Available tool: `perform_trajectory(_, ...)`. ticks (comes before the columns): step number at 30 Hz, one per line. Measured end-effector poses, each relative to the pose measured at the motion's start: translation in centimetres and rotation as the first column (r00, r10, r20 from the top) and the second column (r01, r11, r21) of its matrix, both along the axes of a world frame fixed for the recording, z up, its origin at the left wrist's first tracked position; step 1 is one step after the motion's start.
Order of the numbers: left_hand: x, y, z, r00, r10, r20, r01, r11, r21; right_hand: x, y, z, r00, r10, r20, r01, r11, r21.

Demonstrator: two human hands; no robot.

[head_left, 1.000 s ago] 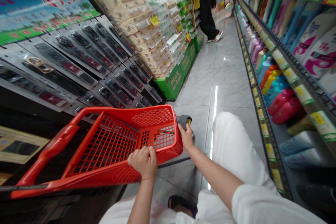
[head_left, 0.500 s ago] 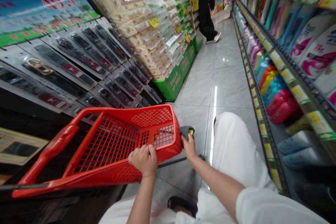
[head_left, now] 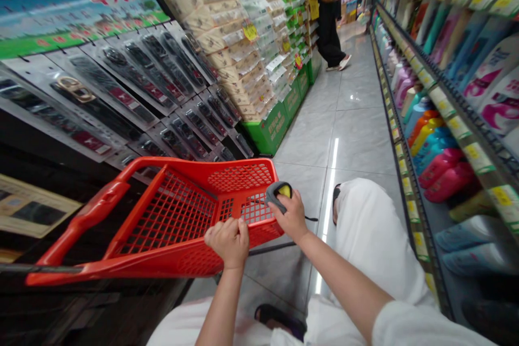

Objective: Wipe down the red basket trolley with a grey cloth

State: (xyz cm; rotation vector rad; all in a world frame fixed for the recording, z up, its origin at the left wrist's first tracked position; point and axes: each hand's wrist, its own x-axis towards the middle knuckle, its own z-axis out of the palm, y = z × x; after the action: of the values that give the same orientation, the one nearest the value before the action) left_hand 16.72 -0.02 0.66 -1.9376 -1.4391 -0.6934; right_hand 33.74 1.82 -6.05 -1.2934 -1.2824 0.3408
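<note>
A red plastic shopping cart basket [head_left: 162,267] with mesh walls stands tilted in view in front of me. My left hand [head_left: 227,240] is closed over its near rim. Over the right end of the basket, my right hand [head_left: 291,215] grips a small grey object with a yellow part [head_left: 275,194]; its kind is unclear. Part of this object overlaps the basket's end wall. Nothing else shows inside the basket.
Packaged belts [head_left: 133,65] hang on a rack at left. Beyond them rise stacked tissue packs [head_left: 239,54] on green boxes [head_left: 270,130]. Shelves with bottles [head_left: 446,167] line the right. A person [head_left: 330,16] stands farther up the tiled aisle [head_left: 344,135].
My right hand has lifted the grey and yellow object from outside the basket's right end up over its rim. The left hand keeps its hold on the rim.
</note>
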Motion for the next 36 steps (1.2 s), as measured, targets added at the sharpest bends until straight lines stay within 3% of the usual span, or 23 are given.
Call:
perform_trajectory(6, 0.0, -0.2, 0.0, 1.0, 0.026, -0.01, -0.026, 1.0, -0.017, 3.3, 9.6, 2.0, 0.981, 0.16, 0.113, -0.147, 0.982, -0.119)
perform_trajectory(9, 0.1, -0.1, -0.1, 0.997, 0.066, -0.045, -0.066, 0.998, 0.011, 4.2, 11.5, 2.4, 0.965, 0.226, 0.13, -0.206, 0.967, -0.149)
perform_trajectory(11, 0.2, 0.0, -0.1, 0.994, 0.089, -0.068, -0.087, 0.996, 0.022, 4.4, 10.5, 2.3, 0.954, 0.261, 0.149, -0.241, 0.961, -0.138)
perform_trajectory(14, 0.3, 0.0, -0.3, 0.99, 0.112, -0.089, -0.11, 0.994, 0.022, 3.9, 6.3, 1.7, 0.943, 0.29, 0.165, -0.277, 0.956, -0.096)
perform_trajectory(16, 0.4, -0.1, -0.3, 0.988, 0.126, -0.088, -0.125, 0.992, 0.019, 2.7, 2.6, 1.2, 0.959, 0.241, 0.151, -0.234, 0.97, -0.065)
perform_trajectory(19, 0.3, -0.2, -0.4, 0.988, 0.129, -0.081, -0.129, 0.992, 0.002, 0.1, -2.6, 0.4, 0.991, 0.061, 0.117, -0.057, 0.998, -0.036)
perform_trajectory(22, 0.1, -0.2, -0.3, 0.991, 0.116, -0.074, -0.117, 0.993, -0.011, -1.7, -5.0, -0.7, 0.992, 0.024, 0.121, -0.026, 0.999, 0.018)
perform_trajectory(25, -0.2, -0.1, -0.3, 0.993, 0.1, -0.065, -0.101, 0.995, -0.008, -1.4, -3.8, -2.1, 0.998, 0.06, 0.036, -0.061, 0.998, 0.036)
perform_trajectory(28, -0.2, 0.0, -0.4, 0.993, 0.102, -0.067, -0.103, 0.995, -0.016, 0.2, 0.2, -3.1, 0.972, -0.041, -0.232, 0.019, 0.996, -0.092)
perform_trajectory(30, -0.2, 0.0, -0.3, 0.991, 0.11, -0.074, -0.112, 0.994, -0.021, 1.1, 3.1, -3.1, 0.92, -0.097, -0.38, 0.031, 0.984, -0.177)
perform_trajectory(32, -0.1, 0.1, -0.3, 0.991, 0.111, -0.077, -0.113, 0.993, -0.02, 1.5, 5.1, -2.7, 0.894, -0.054, -0.444, -0.028, 0.984, -0.177)
perform_trajectory(34, 0.0, 0.1, -0.3, 0.991, 0.113, -0.072, -0.115, 0.993, -0.029, 1.2, 5.2, -2.4, 0.891, -0.009, -0.455, -0.07, 0.985, -0.156)
perform_trajectory(36, 0.1, 0.2, -0.2, 0.991, 0.119, -0.062, -0.123, 0.991, -0.055, 0.4, 3.5, -2.7, 0.897, -0.017, -0.442, -0.06, 0.985, -0.159)
